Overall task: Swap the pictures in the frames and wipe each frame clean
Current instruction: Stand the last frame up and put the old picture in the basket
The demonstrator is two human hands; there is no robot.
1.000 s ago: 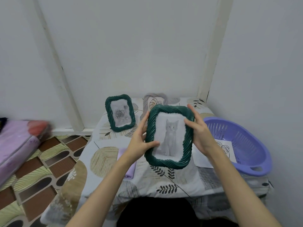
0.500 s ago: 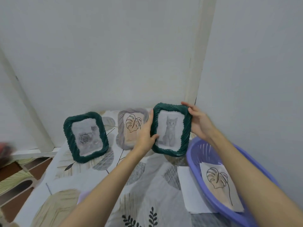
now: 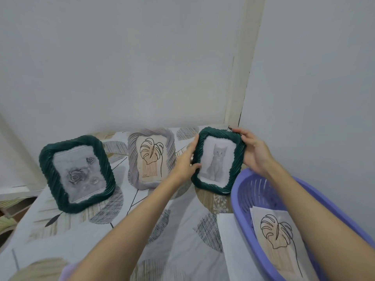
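Note:
A dark green rope-edged frame with a grey cat picture (image 3: pixel 216 161) stands upright at the back right of the table, near the wall corner. My left hand (image 3: pixel 185 161) grips its left edge and my right hand (image 3: pixel 254 153) grips its right edge. To the left stands a grey frame with a leaf drawing (image 3: pixel 151 158), and further left a dark green frame with a rose picture (image 3: pixel 77 173). A lilac cloth (image 3: pixel 68 270) shows at the bottom edge, partly hidden by my left arm.
A purple plastic basket (image 3: pixel 239 191) sits at the right and holds a loose leaf print (image 3: pixel 278 238). A white sheet (image 3: pixel 229 240) lies beside the basket on the leaf-patterned tablecloth (image 3: pixel 178 240). White walls meet in a corner behind the frames.
Both hands carried the cat frame away from me and down, to the back right of the table beside the grey frame. The view moved closer to the table.

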